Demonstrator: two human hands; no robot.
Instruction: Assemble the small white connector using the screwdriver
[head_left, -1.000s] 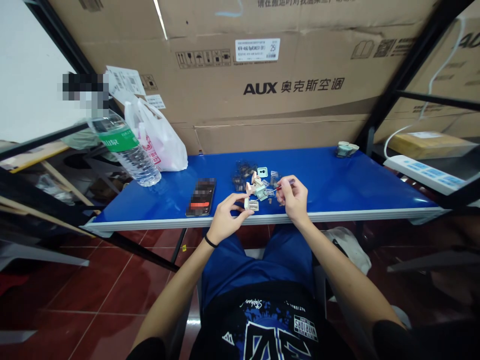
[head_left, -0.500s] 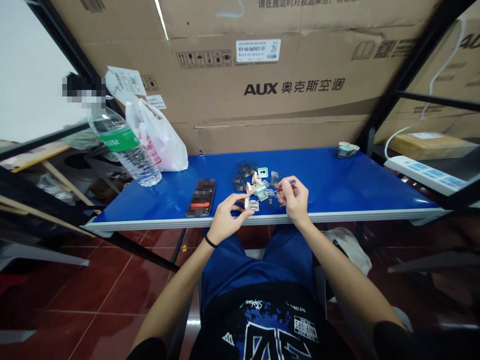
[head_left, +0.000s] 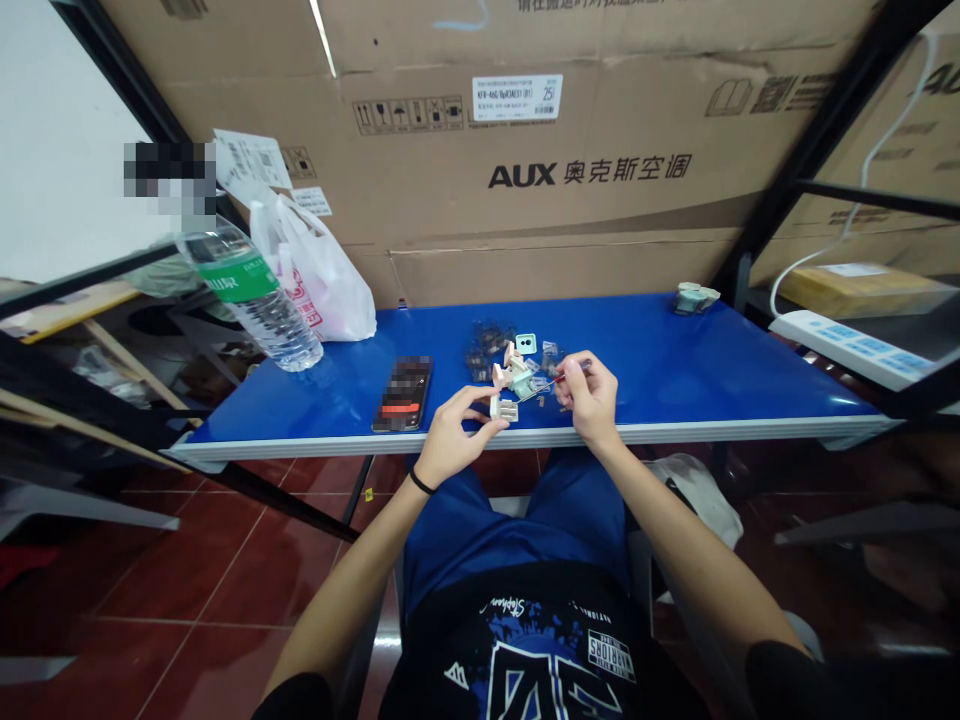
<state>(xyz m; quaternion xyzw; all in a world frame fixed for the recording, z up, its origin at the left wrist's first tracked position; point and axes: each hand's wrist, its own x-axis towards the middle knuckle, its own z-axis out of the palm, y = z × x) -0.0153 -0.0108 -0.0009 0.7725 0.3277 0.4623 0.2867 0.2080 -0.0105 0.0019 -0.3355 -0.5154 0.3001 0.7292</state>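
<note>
In the head view, the left hand (head_left: 450, 440) pinches a small white plastic part (head_left: 510, 385) above the table's (head_left: 712, 380) front edge, while the right hand (head_left: 592, 400), just beside it, grips a thin red-handled screwdriver (head_left: 559, 377) pointed at that part.

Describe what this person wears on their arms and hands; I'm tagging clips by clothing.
Both forearms are bare, with no gloves on the left hand or the right hand. A thin black band circles the left wrist. Dark sleeves show only at the frame's bottom edge, near the upper arms. No rings or watch are visible.
</note>
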